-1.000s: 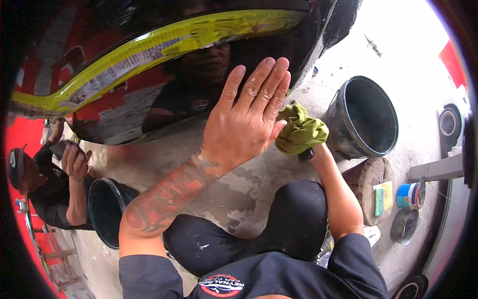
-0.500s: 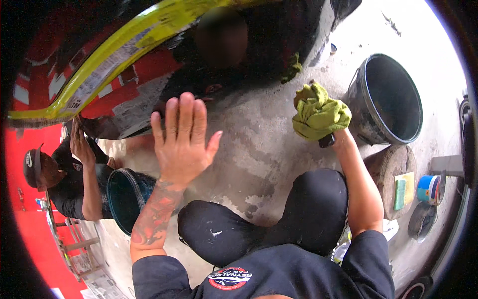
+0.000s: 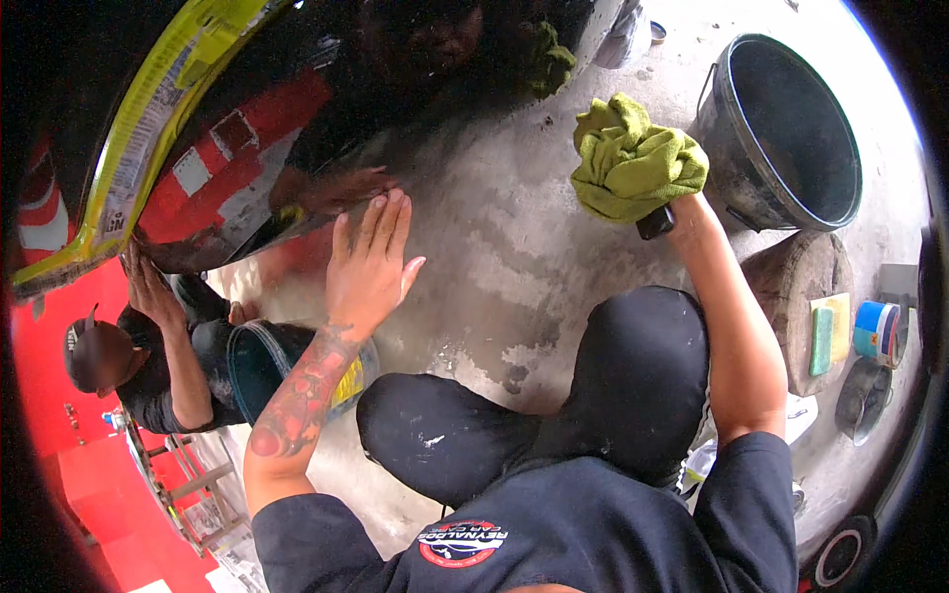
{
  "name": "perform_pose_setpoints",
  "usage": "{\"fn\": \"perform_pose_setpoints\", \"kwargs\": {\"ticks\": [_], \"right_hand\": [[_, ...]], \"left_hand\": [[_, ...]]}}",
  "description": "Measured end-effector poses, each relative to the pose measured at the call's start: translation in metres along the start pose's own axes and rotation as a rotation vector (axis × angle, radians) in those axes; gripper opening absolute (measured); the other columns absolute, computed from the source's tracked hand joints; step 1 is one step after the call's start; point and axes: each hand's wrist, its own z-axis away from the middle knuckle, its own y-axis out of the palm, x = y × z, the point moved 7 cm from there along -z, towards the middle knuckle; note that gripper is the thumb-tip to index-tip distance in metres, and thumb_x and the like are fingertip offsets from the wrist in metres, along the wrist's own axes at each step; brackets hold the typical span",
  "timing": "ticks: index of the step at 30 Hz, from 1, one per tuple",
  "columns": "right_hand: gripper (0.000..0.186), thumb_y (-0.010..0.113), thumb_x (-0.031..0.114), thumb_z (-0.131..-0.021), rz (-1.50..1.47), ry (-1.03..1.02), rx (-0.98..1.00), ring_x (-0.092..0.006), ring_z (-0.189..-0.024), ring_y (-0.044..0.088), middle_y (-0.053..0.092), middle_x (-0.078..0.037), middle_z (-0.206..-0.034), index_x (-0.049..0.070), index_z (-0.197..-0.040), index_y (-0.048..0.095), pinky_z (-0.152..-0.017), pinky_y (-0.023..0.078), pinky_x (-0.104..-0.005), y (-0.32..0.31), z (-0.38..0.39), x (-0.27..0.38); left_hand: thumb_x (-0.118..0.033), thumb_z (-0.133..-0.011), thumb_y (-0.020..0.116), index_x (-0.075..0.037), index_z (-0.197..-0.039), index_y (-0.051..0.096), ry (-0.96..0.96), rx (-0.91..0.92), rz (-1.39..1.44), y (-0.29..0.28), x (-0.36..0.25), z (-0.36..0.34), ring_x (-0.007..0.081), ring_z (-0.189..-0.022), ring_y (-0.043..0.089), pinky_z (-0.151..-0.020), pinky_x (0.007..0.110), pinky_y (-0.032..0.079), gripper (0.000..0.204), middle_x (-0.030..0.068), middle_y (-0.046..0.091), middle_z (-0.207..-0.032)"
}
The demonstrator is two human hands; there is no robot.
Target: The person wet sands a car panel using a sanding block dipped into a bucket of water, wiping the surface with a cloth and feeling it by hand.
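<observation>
My left hand (image 3: 368,265) is stretched out with flat fingers, thumb apart, and nothing in it. Its fingertips are at the lower edge of a glossy black curved car panel (image 3: 346,109); whether they touch it I cannot tell. Yellow printed masking film (image 3: 148,128) runs along the panel's left side. A bunched green cloth (image 3: 643,163) is in my right hand (image 3: 684,211), covering most of its fingers. A small black item (image 3: 654,222) shows beside that wrist under the cloth. The panel mirrors the cloth and my hand.
Another person (image 3: 178,346) crouches at left, a hand raised to the panel, beside a dark bucket (image 3: 239,371). At right stand a large black bucket (image 3: 736,128), a round wooden stool (image 3: 781,296) with a green-and-yellow sponge (image 3: 822,341), and a blue tin (image 3: 875,331).
My left hand has turned slightly, its fingers closer together and nearer the panel's lower edge. My right hand still holds the cloth. The whole view has shifted.
</observation>
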Motion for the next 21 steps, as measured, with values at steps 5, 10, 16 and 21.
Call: {"fn": "perform_pose_setpoints", "kwargs": {"ticks": [5, 10, 16, 21], "right_hand": [[0.035, 0.056, 0.031, -0.106, 0.037, -0.054, 0.016, -0.0189, -0.105, 0.070, 0.073, -0.007, -0.120, 0.009, -0.131, 0.067, -0.095, 0.057, -0.0353, -0.008, 0.002, 0.001], [0.037, 0.057, 0.034, -0.104, 0.144, 0.032, -0.380, -0.0202, -0.105, 0.072, 0.073, -0.009, -0.120, 0.007, -0.127, 0.068, -0.094, 0.060, -0.0381, 0.009, 0.010, -0.006], [0.036, 0.057, 0.032, -0.104, 0.009, -0.004, -0.168, -0.0195, -0.104, 0.073, 0.073, -0.008, -0.121, 0.008, -0.130, 0.068, -0.094, 0.059, -0.0368, 0.007, 0.001, -0.002], [0.034, 0.056, 0.032, -0.105, 0.000, -0.051, -0.053, -0.0186, -0.106, 0.072, 0.074, -0.007, -0.121, 0.009, -0.127, 0.069, -0.094, 0.059, -0.0371, -0.003, -0.004, -0.005]], "left_hand": [[-0.053, -0.090, 0.067, -0.007, -0.158, 0.037, 0.032, 0.054, 0.012, 0.001, -0.003, -0.003, 0.0269, -0.150, 0.037, -0.120, 0.057, 0.030, 0.088, 0.0110, 0.037, -0.164], [-0.053, -0.087, 0.071, -0.012, -0.160, 0.036, 0.115, 0.007, -0.223, -0.034, 0.004, -0.015, 0.0219, -0.151, 0.035, -0.121, 0.063, 0.020, 0.091, 0.0013, 0.034, -0.167], [-0.061, -0.084, 0.067, -0.021, -0.165, 0.029, 0.254, -0.097, -0.625, -0.105, -0.031, -0.083, 0.0151, -0.161, 0.009, -0.122, 0.068, -0.010, 0.097, -0.0064, 0.013, -0.174], [-0.061, -0.082, 0.068, -0.021, -0.165, 0.028, 0.285, -0.154, -0.714, -0.154, -0.051, -0.134, 0.0158, -0.161, 0.009, -0.122, 0.069, -0.009, 0.100, -0.0048, 0.012, -0.174]]}}
